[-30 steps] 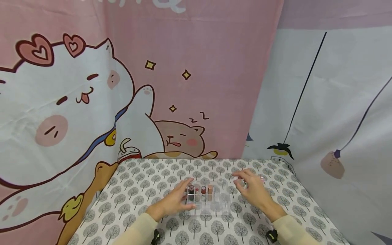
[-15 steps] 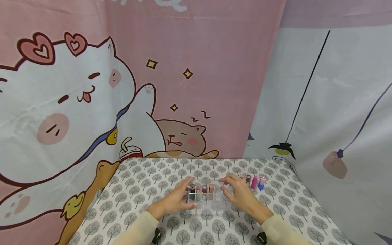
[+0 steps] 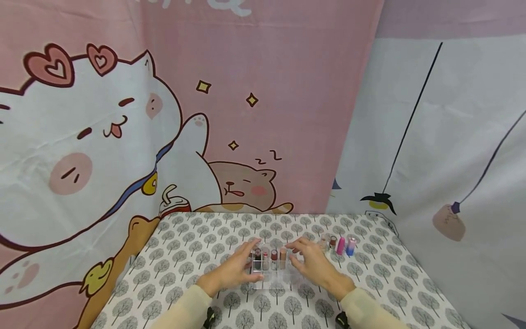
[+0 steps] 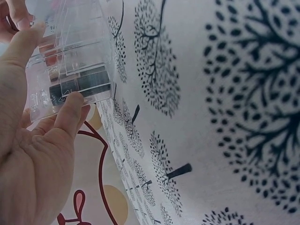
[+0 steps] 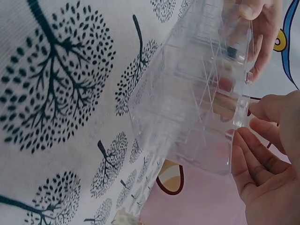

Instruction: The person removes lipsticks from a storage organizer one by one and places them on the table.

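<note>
A clear acrylic lipstick organizer [image 3: 277, 278] stands on the patterned cloth, with a row of lipsticks in its back compartments. These include a black-bodied lipstick [image 3: 257, 259] at the left, a dark red one [image 3: 274, 257] and a peach one [image 3: 283, 257] at the right. My left hand [image 3: 232, 269] grips the organizer's left end, thumb at the front, fingers behind. My right hand [image 3: 316, 267] is just right of the peach lipstick, thumb and fingers apart. In the right wrist view its fingertips [image 5: 240, 140] are right at the organizer's top edge.
Several more lipsticks stand on the cloth [image 3: 197, 269] behind and right of my right hand, among them a brown one [image 3: 333, 242], a bright pink one [image 3: 341, 245] and a pink-and-blue one [image 3: 351, 246]. Printed curtains [image 3: 296, 114] hang behind the table.
My right hand has moved left, from over the organizer's right side to beside the peach lipstick, uncovering the lipsticks standing at the right. My left hand has stayed on the organizer.
</note>
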`<state>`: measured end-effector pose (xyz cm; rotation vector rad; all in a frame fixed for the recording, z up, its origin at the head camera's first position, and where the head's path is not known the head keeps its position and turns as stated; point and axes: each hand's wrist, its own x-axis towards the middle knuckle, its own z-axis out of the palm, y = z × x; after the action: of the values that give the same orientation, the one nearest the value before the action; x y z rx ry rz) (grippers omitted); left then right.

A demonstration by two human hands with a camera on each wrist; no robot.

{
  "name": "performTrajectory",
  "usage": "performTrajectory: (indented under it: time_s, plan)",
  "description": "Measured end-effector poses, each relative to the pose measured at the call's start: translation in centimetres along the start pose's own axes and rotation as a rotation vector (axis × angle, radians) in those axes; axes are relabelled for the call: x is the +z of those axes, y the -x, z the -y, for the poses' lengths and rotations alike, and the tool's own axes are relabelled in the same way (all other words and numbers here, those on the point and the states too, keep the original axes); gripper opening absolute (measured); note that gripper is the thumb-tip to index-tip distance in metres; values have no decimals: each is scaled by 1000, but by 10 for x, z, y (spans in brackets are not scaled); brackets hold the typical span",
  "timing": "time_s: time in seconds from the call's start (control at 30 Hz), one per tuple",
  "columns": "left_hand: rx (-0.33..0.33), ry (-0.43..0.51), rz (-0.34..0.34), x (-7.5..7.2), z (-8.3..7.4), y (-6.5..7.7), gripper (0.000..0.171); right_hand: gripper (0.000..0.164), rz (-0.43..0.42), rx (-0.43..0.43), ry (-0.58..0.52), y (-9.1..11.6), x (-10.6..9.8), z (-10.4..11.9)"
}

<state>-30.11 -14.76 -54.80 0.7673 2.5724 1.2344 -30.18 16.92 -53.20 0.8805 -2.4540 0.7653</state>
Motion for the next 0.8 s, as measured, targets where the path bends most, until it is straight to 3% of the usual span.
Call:
performTrajectory:
  time_s: [0.2,0.43,0.8]
  plan:
    - [12,-3,-6,0,0,0,116,31,24,-13,-18,-2,7,2]
    - [15,-12,-6,0,0,1,116,28,74,40,26,-5,13,2]
    - [18,-30,-8,0,1,-2,116,19,49,71,51,-10,16,4]
